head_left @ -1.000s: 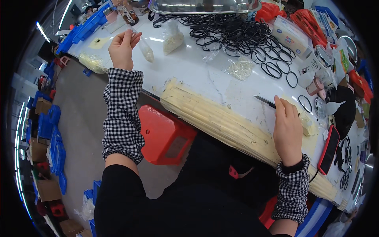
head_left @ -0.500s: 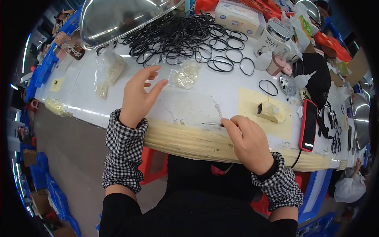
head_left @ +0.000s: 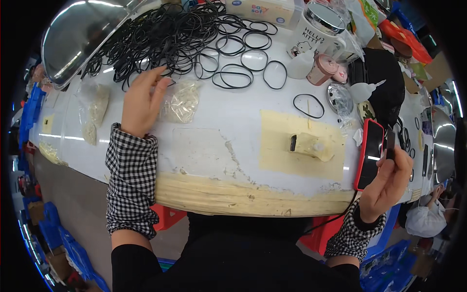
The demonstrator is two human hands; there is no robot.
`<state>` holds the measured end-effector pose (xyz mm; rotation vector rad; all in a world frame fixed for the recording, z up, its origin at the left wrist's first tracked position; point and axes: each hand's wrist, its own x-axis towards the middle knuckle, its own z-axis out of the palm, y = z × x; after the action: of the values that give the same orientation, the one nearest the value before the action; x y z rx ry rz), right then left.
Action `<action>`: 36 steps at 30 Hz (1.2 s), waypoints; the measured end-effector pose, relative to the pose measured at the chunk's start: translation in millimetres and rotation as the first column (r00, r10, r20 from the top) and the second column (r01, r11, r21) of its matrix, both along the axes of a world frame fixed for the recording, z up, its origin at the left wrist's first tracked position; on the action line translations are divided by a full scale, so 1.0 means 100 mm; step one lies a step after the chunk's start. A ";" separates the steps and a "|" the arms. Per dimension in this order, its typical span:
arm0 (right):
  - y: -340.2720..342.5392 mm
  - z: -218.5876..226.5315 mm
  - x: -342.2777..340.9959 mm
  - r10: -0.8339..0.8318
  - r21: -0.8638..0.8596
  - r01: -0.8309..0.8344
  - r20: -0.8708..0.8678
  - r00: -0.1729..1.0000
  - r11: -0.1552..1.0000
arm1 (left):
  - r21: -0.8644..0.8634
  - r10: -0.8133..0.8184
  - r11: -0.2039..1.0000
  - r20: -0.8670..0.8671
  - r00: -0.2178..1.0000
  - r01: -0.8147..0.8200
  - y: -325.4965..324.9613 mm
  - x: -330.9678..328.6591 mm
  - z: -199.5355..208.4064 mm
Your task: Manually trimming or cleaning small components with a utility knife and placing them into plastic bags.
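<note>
Pinches dark tool in right hand, just beside red phone. Holds left hand well apart from right, with thumb and fingers parted, beside a clear bag, near black bands.

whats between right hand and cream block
From right hand to block, the head view shows a red phone, bare table, then yellow sheet.

A white table spreads under the left hand, with grey floor and red stool below. A strip light glows beyond the right hand.
</note>
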<state>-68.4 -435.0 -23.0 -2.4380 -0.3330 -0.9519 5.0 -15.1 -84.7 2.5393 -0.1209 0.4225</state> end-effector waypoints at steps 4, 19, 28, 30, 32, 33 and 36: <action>-0.15 0.00 0.10 0.025 0.044 -0.026 0.011 1.000 0.999 | -0.018 0.049 0.999 0.065 0.997 -0.048 0.18 0.14 -0.06; -0.28 -0.38 0.37 -0.258 0.231 0.201 0.253 0.932 0.952 | 0.004 0.068 0.998 -0.155 0.986 -0.068 0.12 0.01 -0.06; -0.34 -0.49 0.35 -0.239 0.249 0.180 0.232 0.943 0.951 | -0.197 0.065 0.975 -0.193 0.979 -0.103 0.17 -0.05 -0.02; -0.35 -0.50 0.32 -0.239 0.273 0.175 0.222 0.945 0.946 | -0.239 0.095 0.962 -0.176 0.980 -0.136 0.17 -0.06 0.04; -0.37 -0.52 0.33 -0.239 0.302 0.165 0.228 0.944 0.939 | -0.277 0.086 0.954 -0.110 0.990 -0.114 0.24 -0.09 0.07; -0.38 -0.52 0.33 -0.238 0.298 0.164 0.232 0.943 0.940 | -0.296 0.080 0.950 -0.078 0.994 -0.100 0.27 -0.11 0.08; -0.37 -0.52 0.34 -0.259 0.301 0.183 0.237 0.936 0.936 | -0.573 0.027 0.815 -0.112 0.993 -0.086 0.30 -0.15 0.23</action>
<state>-34.9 -472.5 -75.0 -2.1210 -0.0093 -1.3441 -9.6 15.2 -61.7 1.9536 0.1104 0.2961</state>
